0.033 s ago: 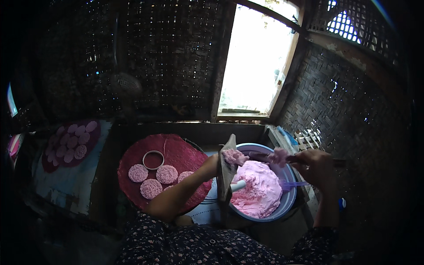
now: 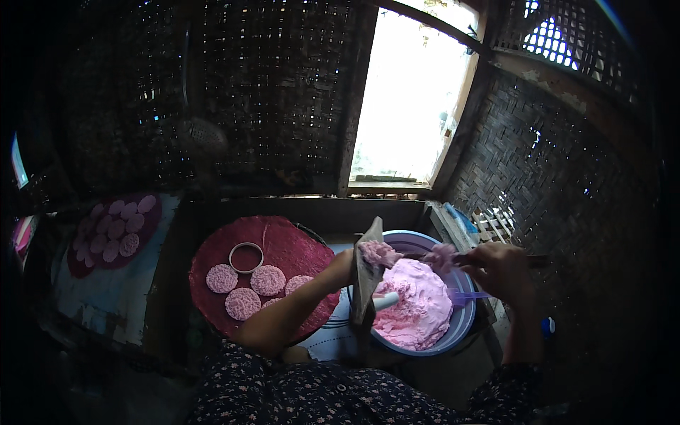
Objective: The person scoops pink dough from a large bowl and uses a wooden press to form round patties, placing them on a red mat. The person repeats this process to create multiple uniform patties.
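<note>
My left hand [image 2: 345, 268] grips a wooden board-like tool [image 2: 368, 276] from its left side, its fingers mostly hidden behind the wood. A short white tube [image 2: 386, 301] sticks out from the tool on the right. Pink dough [image 2: 380, 253] clings to the tool's upper right face. My right hand [image 2: 499, 269] is closed round a dark flat stick [image 2: 535, 261], which points left at the tool. A clump of pink dough [image 2: 443, 256] sits on the stick just before my fingers. Below both hands stands a blue-grey basin [image 2: 462, 329] holding a big pink dough mass [image 2: 418, 304].
Left of the basin lies a round dark-red mat [image 2: 227, 312] with several textured pink discs [image 2: 243, 303] and a ring [image 2: 246, 257]. A second disc-covered mat [image 2: 85, 269] lies farther left. A purple handle [image 2: 471, 295] leans over the basin's right rim.
My right hand and the stick have shifted slightly left, bringing the dough clump nearer the wooden tool. The tool has moved a little to the right.
</note>
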`<act>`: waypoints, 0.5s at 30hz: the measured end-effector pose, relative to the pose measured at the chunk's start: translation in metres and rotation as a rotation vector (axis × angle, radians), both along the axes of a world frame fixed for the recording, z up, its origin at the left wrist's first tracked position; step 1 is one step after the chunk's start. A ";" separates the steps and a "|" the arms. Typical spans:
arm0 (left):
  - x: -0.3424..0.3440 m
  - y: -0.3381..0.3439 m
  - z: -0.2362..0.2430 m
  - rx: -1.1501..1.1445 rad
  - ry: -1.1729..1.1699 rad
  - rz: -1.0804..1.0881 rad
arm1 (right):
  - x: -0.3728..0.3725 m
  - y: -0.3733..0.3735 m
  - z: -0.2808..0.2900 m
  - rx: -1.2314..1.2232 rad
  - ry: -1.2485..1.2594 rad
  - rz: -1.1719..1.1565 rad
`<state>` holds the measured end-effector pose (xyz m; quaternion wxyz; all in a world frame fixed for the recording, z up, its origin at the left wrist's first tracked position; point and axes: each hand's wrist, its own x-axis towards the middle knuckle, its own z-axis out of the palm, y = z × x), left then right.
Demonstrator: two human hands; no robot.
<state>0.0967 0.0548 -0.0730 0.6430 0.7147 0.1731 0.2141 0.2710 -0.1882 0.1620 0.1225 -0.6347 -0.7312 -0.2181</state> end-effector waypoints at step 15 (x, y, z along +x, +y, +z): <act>-0.001 -0.061 0.047 0.689 0.238 0.254 | -0.035 0.042 -0.004 -0.330 -0.277 0.110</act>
